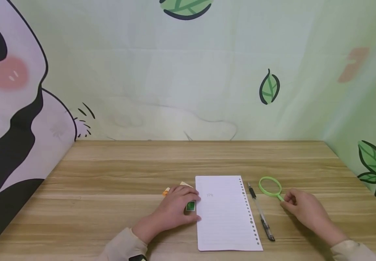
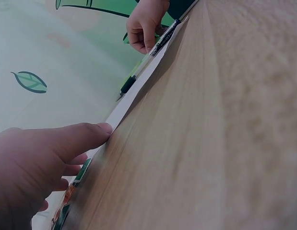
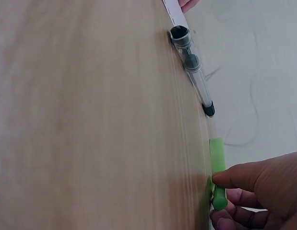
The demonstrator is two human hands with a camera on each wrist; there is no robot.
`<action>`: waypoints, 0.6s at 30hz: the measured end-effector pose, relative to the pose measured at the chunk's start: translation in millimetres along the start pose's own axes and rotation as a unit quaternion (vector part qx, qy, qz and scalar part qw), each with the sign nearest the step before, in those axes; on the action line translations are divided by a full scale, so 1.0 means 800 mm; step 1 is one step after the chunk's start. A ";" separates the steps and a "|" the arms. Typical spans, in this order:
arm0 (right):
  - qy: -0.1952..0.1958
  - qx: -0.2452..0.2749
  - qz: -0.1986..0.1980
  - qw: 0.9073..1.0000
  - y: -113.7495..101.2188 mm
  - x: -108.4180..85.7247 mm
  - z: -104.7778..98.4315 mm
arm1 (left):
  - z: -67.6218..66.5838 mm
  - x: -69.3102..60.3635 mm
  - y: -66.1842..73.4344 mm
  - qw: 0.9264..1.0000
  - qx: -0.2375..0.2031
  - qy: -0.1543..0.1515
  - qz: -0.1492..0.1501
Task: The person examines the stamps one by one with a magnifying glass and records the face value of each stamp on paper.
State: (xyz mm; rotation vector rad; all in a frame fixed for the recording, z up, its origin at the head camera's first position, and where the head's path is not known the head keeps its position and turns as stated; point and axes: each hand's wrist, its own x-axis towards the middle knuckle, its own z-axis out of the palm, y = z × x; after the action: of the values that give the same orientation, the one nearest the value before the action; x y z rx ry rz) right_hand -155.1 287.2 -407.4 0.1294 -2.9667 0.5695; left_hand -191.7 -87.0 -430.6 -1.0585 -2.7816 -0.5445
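A white lined sheet of paper (image 1: pixel 222 224) with punched holes down its right side lies on the table. My left hand (image 1: pixel 176 206) rests at its left edge, the thumb tip and fingertips touching it. Partly hidden beneath that hand are small stamp-like pictures, among them a green one (image 1: pixel 190 206) and an orange one (image 1: pixel 166 191). My right hand (image 1: pixel 305 208) pinches the handle end of a green magnifying glass (image 1: pixel 280 197) between thumb and fingers. In the right wrist view the thumb presses on the green handle (image 3: pixel 217 155); the glass lies on the table.
Between the paper and the magnifying glass lies a clear-barrelled pen (image 1: pixel 260 212) with black ends. The wooden table (image 1: pixel 126 163) meets a printed backdrop (image 1: pixel 142 79) with leaves and a panda at its back and sides. Faint handwriting (image 1: pixel 209 195) shows on the paper.
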 end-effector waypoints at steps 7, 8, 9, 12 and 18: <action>-0.017 -0.002 0.020 1.000 0.001 0.004 -0.007 | -0.003 0.000 0.002 1.000 -0.006 -0.009 0.000; -0.015 -0.003 0.020 1.000 0.000 0.004 -0.009 | -0.003 0.000 0.002 1.000 -0.006 -0.012 -0.001; -0.012 -0.001 0.017 1.000 -0.001 0.006 -0.011 | -0.003 0.000 0.002 1.000 -0.005 -0.015 -0.003; 0.005 0.004 0.003 1.000 -0.006 0.009 -0.016 | -0.003 0.001 0.002 1.000 0.002 -0.017 -0.004; 0.022 0.034 -0.025 0.999 -0.024 0.014 -0.020 | -0.002 -0.001 -0.001 1.000 0.009 0.001 0.009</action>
State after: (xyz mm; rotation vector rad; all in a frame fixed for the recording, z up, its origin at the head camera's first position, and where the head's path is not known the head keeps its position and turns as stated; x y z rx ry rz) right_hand -162.9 274.5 -384.4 0.1953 -2.8940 0.6581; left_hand -191.2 -88.7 -429.3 -1.0785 -2.7662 -0.5169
